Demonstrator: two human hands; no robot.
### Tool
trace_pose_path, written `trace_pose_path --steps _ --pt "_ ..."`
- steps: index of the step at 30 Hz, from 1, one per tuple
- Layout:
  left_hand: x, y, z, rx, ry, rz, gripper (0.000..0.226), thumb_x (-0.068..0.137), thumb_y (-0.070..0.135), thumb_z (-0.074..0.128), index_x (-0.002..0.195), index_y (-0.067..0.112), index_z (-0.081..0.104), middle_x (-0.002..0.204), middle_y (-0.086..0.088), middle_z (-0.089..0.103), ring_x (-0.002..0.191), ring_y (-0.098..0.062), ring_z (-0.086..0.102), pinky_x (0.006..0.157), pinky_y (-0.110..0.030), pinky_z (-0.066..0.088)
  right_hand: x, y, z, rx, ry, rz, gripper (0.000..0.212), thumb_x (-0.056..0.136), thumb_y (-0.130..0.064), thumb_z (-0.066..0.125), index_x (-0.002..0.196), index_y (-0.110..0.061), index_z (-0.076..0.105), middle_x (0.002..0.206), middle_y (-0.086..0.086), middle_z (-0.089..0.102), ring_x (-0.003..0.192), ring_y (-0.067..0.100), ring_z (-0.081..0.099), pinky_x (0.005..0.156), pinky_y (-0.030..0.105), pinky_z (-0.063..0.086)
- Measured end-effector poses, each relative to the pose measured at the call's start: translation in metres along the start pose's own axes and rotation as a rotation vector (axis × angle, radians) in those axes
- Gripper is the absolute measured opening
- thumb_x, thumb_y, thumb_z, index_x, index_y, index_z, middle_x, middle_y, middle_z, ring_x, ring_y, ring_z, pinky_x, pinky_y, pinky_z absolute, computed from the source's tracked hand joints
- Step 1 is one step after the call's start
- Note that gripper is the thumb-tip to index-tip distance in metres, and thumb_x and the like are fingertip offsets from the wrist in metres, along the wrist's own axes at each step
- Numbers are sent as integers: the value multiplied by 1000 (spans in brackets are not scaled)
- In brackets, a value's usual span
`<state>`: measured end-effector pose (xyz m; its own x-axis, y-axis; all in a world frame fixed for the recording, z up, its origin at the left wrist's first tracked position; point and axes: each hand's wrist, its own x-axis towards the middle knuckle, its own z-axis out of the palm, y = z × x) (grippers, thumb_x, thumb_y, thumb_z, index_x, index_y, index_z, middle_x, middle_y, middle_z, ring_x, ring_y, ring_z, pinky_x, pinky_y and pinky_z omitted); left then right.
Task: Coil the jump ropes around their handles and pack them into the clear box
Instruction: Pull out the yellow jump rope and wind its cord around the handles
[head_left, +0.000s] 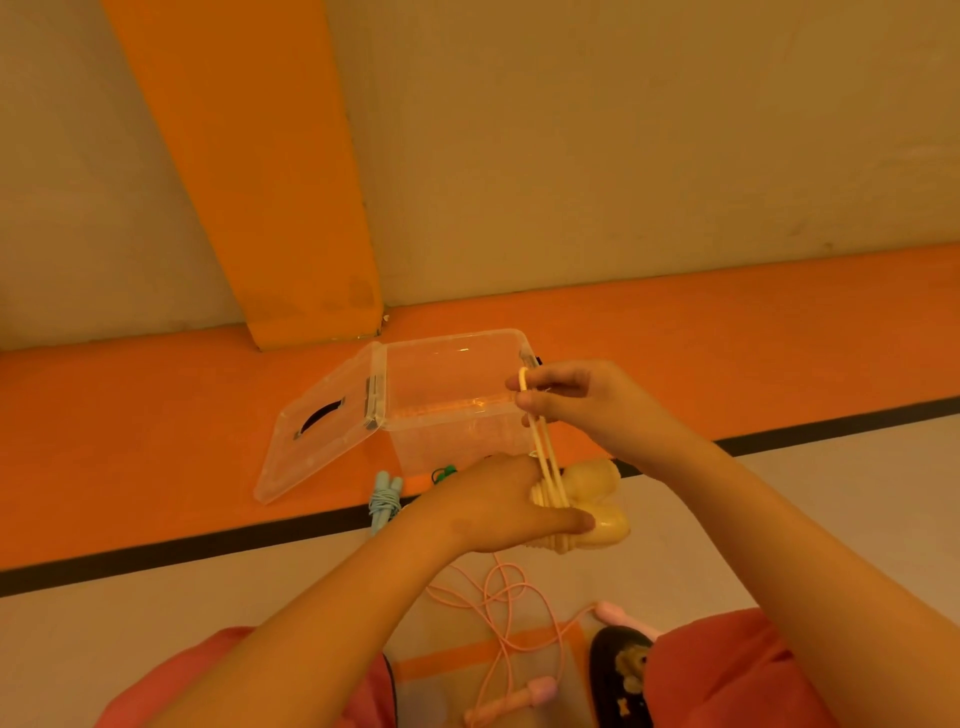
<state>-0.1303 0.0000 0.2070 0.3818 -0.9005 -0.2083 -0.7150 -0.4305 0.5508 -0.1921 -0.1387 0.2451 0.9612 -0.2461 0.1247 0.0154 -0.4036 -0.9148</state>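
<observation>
Just in front of the clear box (441, 422), a yellow jump rope (546, 452) is held between two hands.
Cord is wound round its two handles (597, 488), which the left hand (498, 504) grips; the right hand (582, 405), raised by the box's near right corner, pinches a loop of that cord, stretched taut. The box stands open, lid (322, 426) swung out to its left. A coiled blue rope (384, 501) lies at the box's front, a loose pink rope (498, 592) farther from it.

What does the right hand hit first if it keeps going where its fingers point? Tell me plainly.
Probably the clear box: the right hand, pinching a loop of cream rope, points its fingers across the box's open top. It may be high enough to pass over; depth is unclear.
</observation>
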Motion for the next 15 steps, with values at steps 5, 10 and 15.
trace_pose_path --steps 5,10,15 --pt "-6 0 -15 -501 -31 61 26 95 35 56 108 13 58 69 2 58 53 -12 51 46 -24 42 6 16 -18 -130 45 136 31 96 -34 47 93 -15 72 88 2 71 76 8 63 73 27 49" --pt "-13 -7 -41 -1044 45 122 34 93 39 44 92 6 55 58 -1 63 38 -9 50 38 -19 40 3 13 -35 -170 -58 206 35 99 -37 35 88 -21 65 85 -4 68 78 12 63 77 28 47" --pt "3 -9 -42 -1422 91 141 48 88 52 42 85 12 68 71 -10 60 38 -13 46 42 -21 37 7 2 -24 -323 54 -97 18 93 -26 54 86 -12 63 85 2 65 83 15 61 72 28 47"
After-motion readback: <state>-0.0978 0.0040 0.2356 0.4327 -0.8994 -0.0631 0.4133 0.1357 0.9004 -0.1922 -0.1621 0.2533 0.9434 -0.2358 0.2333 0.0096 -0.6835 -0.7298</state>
